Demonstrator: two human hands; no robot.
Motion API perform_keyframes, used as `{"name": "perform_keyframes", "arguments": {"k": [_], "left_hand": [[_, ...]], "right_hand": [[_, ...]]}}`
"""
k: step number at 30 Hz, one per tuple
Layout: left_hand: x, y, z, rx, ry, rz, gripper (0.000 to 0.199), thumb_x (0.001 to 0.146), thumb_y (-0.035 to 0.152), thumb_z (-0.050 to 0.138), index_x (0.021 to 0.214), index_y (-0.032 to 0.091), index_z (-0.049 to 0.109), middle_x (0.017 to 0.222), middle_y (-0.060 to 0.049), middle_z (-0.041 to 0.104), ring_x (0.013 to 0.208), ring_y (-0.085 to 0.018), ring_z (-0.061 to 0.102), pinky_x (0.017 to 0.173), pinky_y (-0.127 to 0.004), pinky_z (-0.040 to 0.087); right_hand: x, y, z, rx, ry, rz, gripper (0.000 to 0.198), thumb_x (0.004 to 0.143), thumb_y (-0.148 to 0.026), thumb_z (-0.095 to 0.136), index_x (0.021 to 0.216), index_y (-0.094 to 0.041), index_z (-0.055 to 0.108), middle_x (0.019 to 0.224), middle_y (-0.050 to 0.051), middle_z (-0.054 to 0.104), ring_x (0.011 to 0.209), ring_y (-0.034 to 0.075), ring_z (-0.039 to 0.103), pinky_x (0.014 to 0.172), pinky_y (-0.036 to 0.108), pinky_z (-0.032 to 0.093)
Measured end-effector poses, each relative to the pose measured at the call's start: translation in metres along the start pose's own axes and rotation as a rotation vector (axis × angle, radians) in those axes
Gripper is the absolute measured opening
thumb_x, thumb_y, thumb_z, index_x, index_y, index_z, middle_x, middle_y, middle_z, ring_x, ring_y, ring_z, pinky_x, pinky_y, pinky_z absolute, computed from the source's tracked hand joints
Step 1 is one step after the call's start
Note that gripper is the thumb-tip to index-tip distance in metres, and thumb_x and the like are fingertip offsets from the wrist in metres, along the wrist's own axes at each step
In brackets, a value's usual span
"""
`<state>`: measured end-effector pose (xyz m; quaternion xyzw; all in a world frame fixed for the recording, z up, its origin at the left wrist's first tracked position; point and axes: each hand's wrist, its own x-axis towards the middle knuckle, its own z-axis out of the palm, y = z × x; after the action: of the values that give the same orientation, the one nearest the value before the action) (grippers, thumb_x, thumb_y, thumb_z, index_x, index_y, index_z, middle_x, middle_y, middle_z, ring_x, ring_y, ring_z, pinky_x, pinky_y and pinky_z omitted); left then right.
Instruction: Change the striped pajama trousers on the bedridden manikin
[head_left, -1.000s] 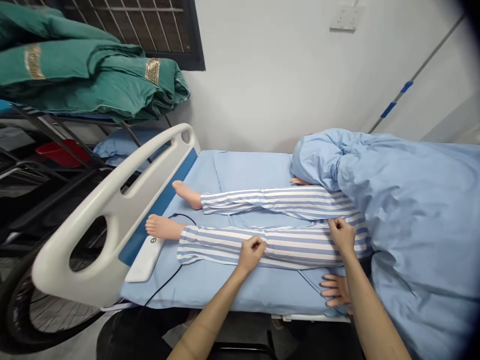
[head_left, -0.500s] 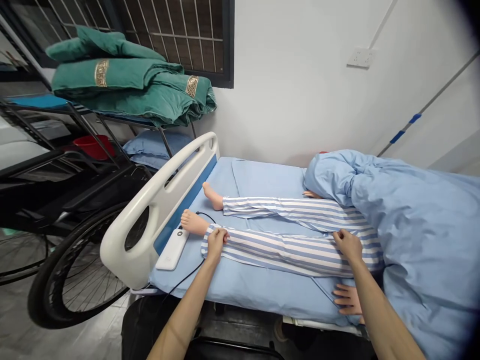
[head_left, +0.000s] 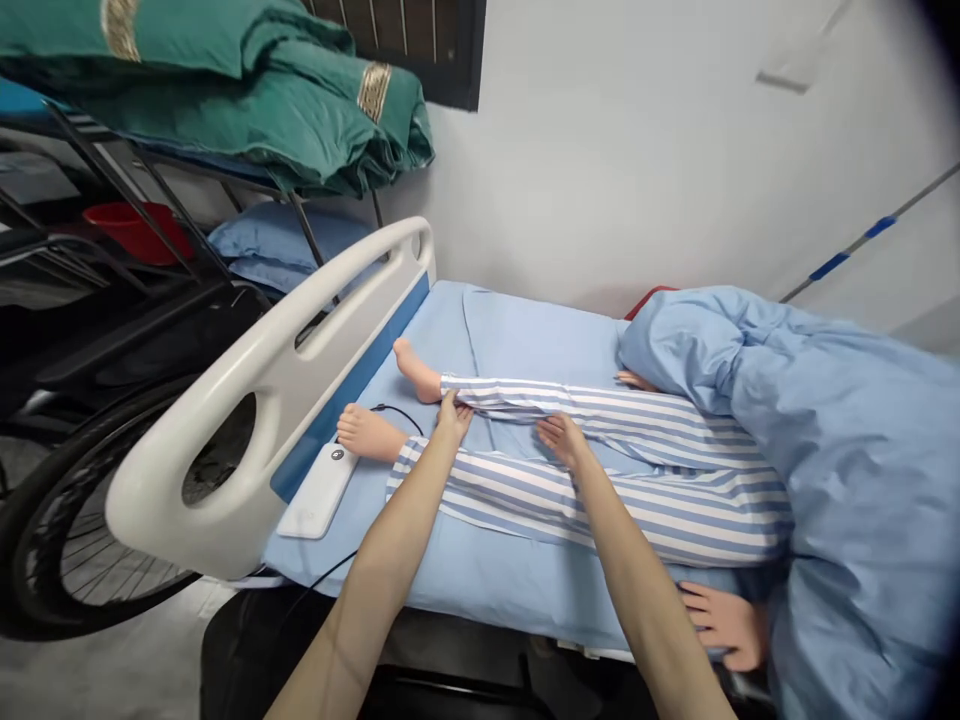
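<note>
A manikin lies on the bed in blue-and-white striped trousers (head_left: 675, 510), with two bare feet (head_left: 371, 434) showing at the cuffs. My left hand (head_left: 455, 418) is at the ankle end of the far trouser leg (head_left: 517, 392), thumb and fingers apart. Farther up that leg, my right hand (head_left: 561, 438) reaches across the near leg, its fingers stretched out against the inner edge of the cloth. Neither hand visibly grips the fabric. The manikin's near hand (head_left: 724, 622) lies palm-down at the bed's edge, while a blue quilt (head_left: 862, 440) hides its upper body.
A white device (head_left: 319, 492) with a black cable lies by the near foot, against the footboard (head_left: 187, 400). To the left stand a wheelchair (head_left: 97, 530) and a rack with folded green bedding (head_left: 300, 120). A red basin (head_left: 142, 230) is behind the wheelchair.
Both hands have let go of the near trouser leg and moved across to the far one. My right hand has also shifted toward the feet. The view has come closer.
</note>
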<state>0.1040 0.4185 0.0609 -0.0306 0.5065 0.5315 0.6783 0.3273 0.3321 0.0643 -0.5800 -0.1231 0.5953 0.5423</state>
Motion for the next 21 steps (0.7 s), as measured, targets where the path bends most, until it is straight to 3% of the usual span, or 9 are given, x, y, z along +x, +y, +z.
{"name": "perform_keyframes", "arguments": {"k": [3,7,12,21], "left_hand": [[0.017,-0.003,0.009,-0.068,0.017,0.003,0.013,0.085,0.028,0.065,0.090,0.017,0.058,0.076,-0.003,0.062,0.076,-0.012,0.064,0.076,-0.023,0.053],[0.032,-0.005,0.017,-0.126,0.034,0.009,0.014,0.082,0.024,0.069,0.092,0.019,0.061,0.078,-0.001,0.065,0.075,-0.013,0.066,0.075,-0.023,0.054],[0.041,-0.001,0.022,-0.139,0.026,-0.032,0.018,0.082,0.030,0.069,0.095,0.017,0.063,0.077,-0.003,0.065,0.073,-0.014,0.065,0.073,-0.024,0.054],[0.049,0.000,0.029,-0.092,-0.050,0.017,0.018,0.084,0.029,0.060,0.096,0.016,0.063,0.080,-0.004,0.067,0.076,-0.015,0.065,0.072,-0.025,0.055]], "right_hand": [[0.026,0.012,0.029,0.087,-0.005,0.134,0.017,0.087,-0.036,0.060,0.089,-0.020,0.054,0.083,0.008,0.068,0.080,0.017,0.068,0.067,0.028,0.059],[0.045,0.016,0.040,0.127,0.013,0.215,0.024,0.088,-0.041,0.059,0.092,-0.018,0.056,0.086,0.010,0.066,0.083,0.018,0.068,0.067,0.028,0.059],[0.053,0.017,0.036,0.145,0.008,0.186,0.028,0.086,-0.047,0.061,0.093,-0.021,0.056,0.094,0.009,0.066,0.089,0.018,0.067,0.072,0.029,0.059],[0.054,0.021,0.039,0.131,0.011,0.125,0.034,0.082,-0.046,0.065,0.107,-0.025,0.056,0.096,0.003,0.066,0.090,0.017,0.067,0.080,0.031,0.054]]}}
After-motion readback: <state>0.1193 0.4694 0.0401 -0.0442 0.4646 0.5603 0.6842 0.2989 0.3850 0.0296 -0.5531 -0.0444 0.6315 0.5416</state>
